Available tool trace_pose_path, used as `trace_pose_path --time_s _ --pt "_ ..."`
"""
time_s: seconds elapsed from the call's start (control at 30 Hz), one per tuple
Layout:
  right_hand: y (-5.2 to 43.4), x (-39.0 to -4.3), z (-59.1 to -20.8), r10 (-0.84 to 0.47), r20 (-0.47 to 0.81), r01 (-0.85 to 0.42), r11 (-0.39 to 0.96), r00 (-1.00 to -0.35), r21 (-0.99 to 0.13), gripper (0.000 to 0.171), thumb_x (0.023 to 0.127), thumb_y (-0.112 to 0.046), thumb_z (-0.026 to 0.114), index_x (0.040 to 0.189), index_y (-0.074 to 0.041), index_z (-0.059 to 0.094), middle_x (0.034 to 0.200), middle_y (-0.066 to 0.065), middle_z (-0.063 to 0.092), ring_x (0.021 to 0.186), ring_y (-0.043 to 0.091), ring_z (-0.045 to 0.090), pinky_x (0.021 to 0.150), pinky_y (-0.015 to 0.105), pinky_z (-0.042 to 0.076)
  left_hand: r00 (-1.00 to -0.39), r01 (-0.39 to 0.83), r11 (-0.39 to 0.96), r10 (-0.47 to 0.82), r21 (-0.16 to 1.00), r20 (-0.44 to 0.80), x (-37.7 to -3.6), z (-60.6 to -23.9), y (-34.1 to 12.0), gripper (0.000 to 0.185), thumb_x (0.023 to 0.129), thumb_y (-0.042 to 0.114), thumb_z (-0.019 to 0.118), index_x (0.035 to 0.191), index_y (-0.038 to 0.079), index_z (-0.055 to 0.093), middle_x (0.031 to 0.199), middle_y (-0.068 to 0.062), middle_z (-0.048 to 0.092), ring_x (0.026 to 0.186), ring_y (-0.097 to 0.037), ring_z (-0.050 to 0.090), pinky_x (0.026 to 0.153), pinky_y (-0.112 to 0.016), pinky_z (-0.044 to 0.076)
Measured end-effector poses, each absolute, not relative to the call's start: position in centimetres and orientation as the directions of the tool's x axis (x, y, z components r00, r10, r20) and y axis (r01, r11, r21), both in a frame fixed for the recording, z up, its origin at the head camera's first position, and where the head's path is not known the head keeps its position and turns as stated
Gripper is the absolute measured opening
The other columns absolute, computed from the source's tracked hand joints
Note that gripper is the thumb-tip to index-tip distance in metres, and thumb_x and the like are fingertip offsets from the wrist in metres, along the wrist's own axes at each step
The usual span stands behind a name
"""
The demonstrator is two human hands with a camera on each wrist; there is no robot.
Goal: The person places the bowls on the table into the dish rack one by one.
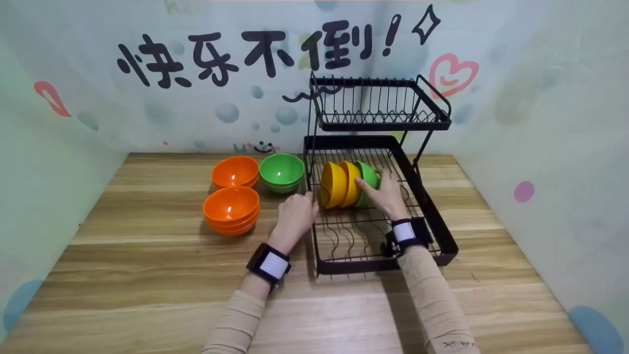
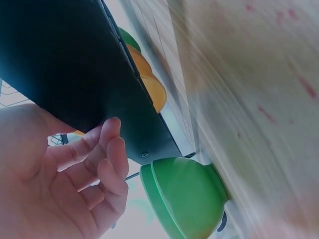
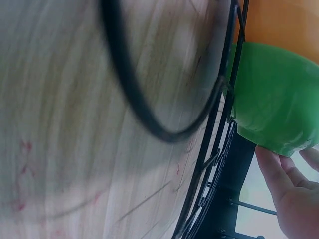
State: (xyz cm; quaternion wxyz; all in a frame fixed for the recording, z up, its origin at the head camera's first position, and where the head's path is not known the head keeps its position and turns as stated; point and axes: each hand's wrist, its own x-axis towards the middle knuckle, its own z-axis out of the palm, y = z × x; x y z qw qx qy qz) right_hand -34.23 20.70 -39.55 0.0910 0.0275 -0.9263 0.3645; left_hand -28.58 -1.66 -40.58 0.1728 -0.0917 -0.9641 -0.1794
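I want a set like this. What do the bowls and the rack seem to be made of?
Green bowl under the right hand: likely plastic, with uniform colour and a soft sheen. Rack: probably black-coated metal, with thin wires and a matte frame.

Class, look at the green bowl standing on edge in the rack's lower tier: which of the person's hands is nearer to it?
Right. The right hand holds the green bowl in the rack; the left hand rests at the rack's left rim, beyond two yellow bowls.

Three bowls in the rack [image 1: 432, 216], three bowl stacks [image 1: 231, 209] on the table [image 1: 147, 275].
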Motion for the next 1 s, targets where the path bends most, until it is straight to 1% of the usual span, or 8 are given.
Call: trace_pose_path --time_s 0.07,0.17,0.27,0.4,0.5,0.6,0.77,1.0 --pt "20.7 -34.2 -39.4 0.012 0.191 -0.122 0.732 -0.981 -0.671 0.079 0.086 -0.056 0.058 0.138 0.0 0.038 0.14 0.03 0.036 0.127 0.041 0.042 0.106 0.051 0.038 -0.927 0.243 0.918 0.125 0.312 0.355 -28.8 -40.4 -1.8 0.026 0.093 0.026 0.056 0.099 0.002 0.065 0.089 -0.021 0.07 0.081 -0.035 0.066 0.065 -0.049 0.054" --pt "20.7 -34.1 -39.2 0.004 0.19 -0.127 0.728 -0.982 -0.673 0.08 0.087 -0.057 0.056 0.138 0.0 0.037 0.142 0.03 0.035 0.129 0.041 0.04 0.108 0.052 0.035 -0.924 0.236 0.924 0.117 0.301 0.364 -29.2 -40.2 -2.3 0.031 0.095 0.032 0.054 0.101 0.003 0.065 0.097 -0.019 0.07 0.088 -0.035 0.065 0.068 -0.048 0.055" --pt "20.8 -34.0 -39.1 0.006 0.183 -0.119 0.738 -0.983 -0.664 0.08 0.087 -0.059 0.054 0.139 -0.001 0.037 0.142 0.03 0.036 0.131 0.042 0.039 0.108 0.053 0.035 -0.894 0.222 0.936 0.084 0.272 0.44 -29.9 -40.1 -3.0 0.034 0.095 0.032 0.055 0.106 0.001 0.063 0.106 -0.018 0.068 0.096 -0.034 0.061 0.074 -0.045 0.055" --pt "20.8 -33.7 -39.1 0.024 0.176 -0.101 0.74 -0.984 -0.665 0.081 0.087 -0.061 0.052 0.14 -0.002 0.036 0.142 0.029 0.036 0.13 0.041 0.04 0.108 0.053 0.035 -0.81 0.234 0.947 0.064 0.221 0.583 -30.8 -40.4 -4.1 0.028 0.09 0.02 0.062 0.107 -0.002 0.062 0.108 -0.018 0.066 0.1 -0.034 0.059 0.081 -0.042 0.053" --pt "20.7 -33.5 -39.0 0.034 0.18 -0.099 0.725 -0.983 -0.682 0.081 0.087 -0.061 0.052 0.141 -0.003 0.037 0.142 0.026 0.037 0.129 0.039 0.042 0.107 0.052 0.037 -0.776 0.264 0.945 0.089 0.192 0.625 -31.3 -40.8 -4.8 0.023 0.087 0.009 0.064 0.106 -0.003 0.063 0.105 -0.019 0.066 0.099 -0.035 0.06 0.083 -0.043 0.053" --pt "20.6 -33.4 -38.9 0.04 0.189 -0.105 0.71 -0.981 -0.697 0.08 0.087 -0.061 0.051 0.14 -0.003 0.038 0.14 0.025 0.038 0.126 0.037 0.044 0.105 0.051 0.039 -0.784 0.283 0.945 0.129 0.163 0.608 -31.9 -40.8 -5.2 0.025 0.086 0.005 0.062 0.109 -0.004 0.062 0.105 -0.02 0.066 0.1 -0.036 0.061 0.085 -0.044 0.052" --pt "20.5 -33.2 -38.8 0.054 0.208 -0.113 0.691 -0.977 -0.713 0.076 0.088 -0.06 0.051 0.139 -0.004 0.039 0.139 0.023 0.041 0.125 0.036 0.046 0.103 0.05 0.041 -0.819 0.276 0.953 0.167 0.123 0.548 -32.9 -40.6 -5.2 0.027 0.086 0.005 0.06 0.111 -0.005 0.061 0.105 -0.021 0.066 0.1 -0.036 0.062 0.086 -0.044 0.052" --pt "20.5 -33.1 -38.4 0.082 0.244 -0.124 0.681 -0.966 -0.722 0.073 0.09 -0.057 0.051 0.137 -0.003 0.039 0.139 0.021 0.043 0.126 0.036 0.046 0.103 0.05 0.041 -0.866 0.245 0.965 0.172 0.098 0.469 -33.7 -40.0 -4.9 0.017 0.082 0.001 0.061 0.098 -0.004 0.065 0.091 -0.021 0.07 0.087 -0.037 0.065 0.075 -0.046 0.054"
